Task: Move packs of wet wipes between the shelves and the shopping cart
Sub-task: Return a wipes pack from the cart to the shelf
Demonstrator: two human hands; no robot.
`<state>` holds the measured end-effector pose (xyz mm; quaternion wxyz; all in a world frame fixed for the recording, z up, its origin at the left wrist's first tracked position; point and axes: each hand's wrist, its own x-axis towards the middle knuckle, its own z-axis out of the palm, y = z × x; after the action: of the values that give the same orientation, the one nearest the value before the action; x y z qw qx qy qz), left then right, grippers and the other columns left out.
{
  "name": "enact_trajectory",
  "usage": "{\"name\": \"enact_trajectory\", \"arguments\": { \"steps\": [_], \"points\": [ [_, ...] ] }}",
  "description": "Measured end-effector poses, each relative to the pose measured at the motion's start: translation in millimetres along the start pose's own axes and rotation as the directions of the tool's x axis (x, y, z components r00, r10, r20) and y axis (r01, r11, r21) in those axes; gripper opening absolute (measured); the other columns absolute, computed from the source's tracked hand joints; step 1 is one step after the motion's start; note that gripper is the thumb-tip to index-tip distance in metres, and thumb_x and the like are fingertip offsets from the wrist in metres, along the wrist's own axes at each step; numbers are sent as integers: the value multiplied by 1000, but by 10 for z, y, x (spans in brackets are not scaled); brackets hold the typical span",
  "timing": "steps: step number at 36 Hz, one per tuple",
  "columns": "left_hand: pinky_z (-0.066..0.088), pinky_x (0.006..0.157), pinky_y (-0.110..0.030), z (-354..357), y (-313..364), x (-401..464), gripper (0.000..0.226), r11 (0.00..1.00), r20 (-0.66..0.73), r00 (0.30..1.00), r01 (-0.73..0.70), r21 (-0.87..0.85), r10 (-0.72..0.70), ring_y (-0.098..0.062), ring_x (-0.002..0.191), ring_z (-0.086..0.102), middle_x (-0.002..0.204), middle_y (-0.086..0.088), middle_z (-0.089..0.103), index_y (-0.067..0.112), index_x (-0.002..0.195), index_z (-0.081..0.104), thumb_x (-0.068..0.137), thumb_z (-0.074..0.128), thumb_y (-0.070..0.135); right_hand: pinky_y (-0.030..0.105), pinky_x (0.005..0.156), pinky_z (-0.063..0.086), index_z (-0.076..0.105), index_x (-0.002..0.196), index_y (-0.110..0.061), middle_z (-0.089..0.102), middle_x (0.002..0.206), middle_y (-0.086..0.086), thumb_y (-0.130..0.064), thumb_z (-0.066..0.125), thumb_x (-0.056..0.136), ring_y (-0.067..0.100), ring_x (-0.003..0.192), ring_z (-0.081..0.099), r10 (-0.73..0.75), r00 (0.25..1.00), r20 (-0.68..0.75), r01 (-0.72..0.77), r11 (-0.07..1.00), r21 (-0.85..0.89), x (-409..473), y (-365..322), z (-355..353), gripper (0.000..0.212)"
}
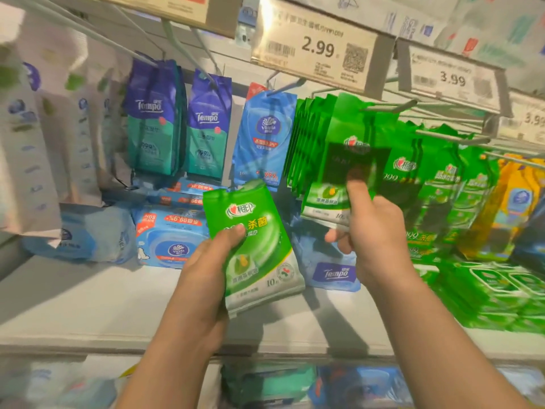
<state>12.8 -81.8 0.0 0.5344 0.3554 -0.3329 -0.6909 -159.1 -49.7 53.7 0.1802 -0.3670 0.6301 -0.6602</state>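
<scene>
My left hand [206, 270] grips a green pack of wet wipes [256, 246] from its left side, thumb on the front, in front of the shelf. My right hand [371, 228] pinches a second green pack [348, 160] that hangs at the front of a row of like green packs [309, 137] on a metal peg [389, 107]; the thumb presses on its front face. The shopping cart is out of view.
More green packs [436, 184] hang to the right, blue and purple packs [206, 125] to the left. Blue boxed wipes [171, 234] lie on the grey shelf [88, 302]. Price tags [318, 45] jut out overhead. Stacked green packs [495, 293] lie at right.
</scene>
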Motion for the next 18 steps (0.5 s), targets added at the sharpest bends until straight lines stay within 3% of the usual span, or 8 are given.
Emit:
{"name": "enact_trajectory", "arguments": {
  "steps": [3, 7, 8, 10, 11, 13, 15, 18],
  "points": [
    [48, 36, -18, 15, -37, -67, 19, 991, 78, 995, 76, -106, -67, -11, 40, 66, 51, -6, 69, 7, 86, 59, 102, 48, 9, 25, 44, 21, 43, 84, -14, 35, 64, 7, -56, 57, 96, 16, 34, 54, 17, 1000, 17, -18, 1000, 15, 71, 17, 35, 46],
    [45, 33, -18, -48, -93, -77, 15, 994, 123, 992, 19, -111, -5, -9, 35, 62, 45, -4, 65, 9, 94, 58, 102, 47, 7, 27, 44, 23, 50, 98, -12, 36, 67, 1, -59, 57, 94, 17, 37, 55, 50, 998, 41, -51, 998, 31, 111, 31, 65, 47],
    [53, 42, -20, -40, -119, -123, 10, 991, 136, 991, 38, -125, -21, -12, 45, 69, 57, -8, 72, 9, 103, 62, 98, 54, 13, 26, 44, 24, 51, 99, -12, 38, 69, 2, -59, 57, 94, 16, 37, 55, 57, 997, 50, -59, 998, 36, 115, 36, 70, 48],
    [64, 64, -35, -52, -137, -237, 33, 980, 119, 991, 80, -181, -59, -21, 68, 77, 85, -12, 79, 13, 113, 66, 82, 69, 23, 26, 43, 30, 53, 105, -10, 43, 74, 5, -60, 57, 94, 17, 40, 55, 76, 994, 73, -79, 996, 49, 110, 47, 73, 52],
    [64, 64, -35, -50, -139, -239, 33, 982, 126, 990, 79, -171, -57, -22, 68, 77, 86, -12, 79, 13, 111, 66, 80, 70, 24, 26, 43, 33, 54, 109, -7, 45, 76, 6, -59, 57, 94, 18, 42, 55, 87, 993, 85, -92, 994, 59, 102, 55, 70, 54],
    [54, 42, -23, -67, -110, -211, 7, 991, 164, 986, 50, -124, -30, -15, 47, 70, 61, -7, 74, 11, 99, 62, 94, 60, 16, 26, 42, 38, 55, 106, -6, 51, 78, 8, -56, 56, 97, 20, 46, 56, 118, 986, 114, -126, 990, 69, 85, 88, 59, 51],
    [43, 31, -18, -111, -82, -218, 15, 992, 147, 989, 2, -126, 17, -11, 35, 62, 49, -8, 66, 11, 88, 56, 102, 49, 9, 27, 42, 43, 56, 103, -8, 60, 79, 11, -48, 55, 100, 20, 46, 55, 165, 974, 155, -179, 980, 83, 48, 140, 41, 40],
    [62, 60, -28, -99, -161, -225, 18, 989, 164, 986, 32, -145, -8, -17, 62, 75, 84, -21, 75, 7, 103, 64, 89, 67, 17, 29, 43, 45, 55, 100, -12, 62, 79, 12, -46, 57, 99, 20, 46, 54, 227, 949, 218, -253, 962, 99, -42, 252, -4, 34]
  ]
}}
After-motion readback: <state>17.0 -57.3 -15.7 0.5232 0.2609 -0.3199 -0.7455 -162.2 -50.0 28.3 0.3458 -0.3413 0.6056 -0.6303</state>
